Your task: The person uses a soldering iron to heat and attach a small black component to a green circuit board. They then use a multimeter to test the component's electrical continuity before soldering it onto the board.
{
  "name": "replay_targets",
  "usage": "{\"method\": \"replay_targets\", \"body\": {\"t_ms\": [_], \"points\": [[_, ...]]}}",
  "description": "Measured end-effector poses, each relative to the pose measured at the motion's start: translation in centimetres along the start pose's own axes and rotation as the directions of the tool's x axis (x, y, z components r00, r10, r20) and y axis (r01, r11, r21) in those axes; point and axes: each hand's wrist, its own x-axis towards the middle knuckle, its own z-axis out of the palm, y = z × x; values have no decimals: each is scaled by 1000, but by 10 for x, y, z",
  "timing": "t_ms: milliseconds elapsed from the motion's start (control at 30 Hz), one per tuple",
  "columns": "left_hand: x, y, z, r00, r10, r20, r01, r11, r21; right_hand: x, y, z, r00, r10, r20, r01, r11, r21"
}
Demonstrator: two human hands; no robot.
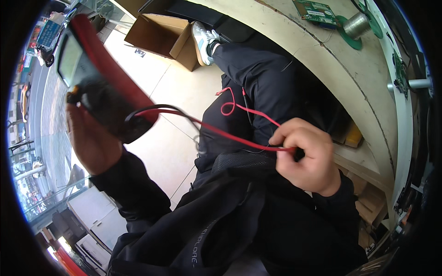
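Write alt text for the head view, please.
A left hand holds up a red-and-black multimeter, slightly blurred, while the right hand grips its red lead. An open cardboard box sits beside a shoe; a green circuit board and wire spool lie on the bench.

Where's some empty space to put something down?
Bare floor shows between the cardboard box and dark trousers, and bare bench between the wire spool and dark line. Crowded: around the circuit board, and along the red lead to the right hand.
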Motion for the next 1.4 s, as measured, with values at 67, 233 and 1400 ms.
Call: {"method": "replay_targets", "body": {"t_ms": [67,233,1400], "points": [[-1,17,9,994,1,109,-1,1000,-5,3,-7,-10,999,-42,-13,44,992,122],[-9,37,27,998,42,40,-43,998,40,41,1,50,966,-21,258,-30,981,192],[32,-97,-54,979,-167,-117,190,956,224,-346,-242,-240,523,-25,-852,-849,79,-523]]}}
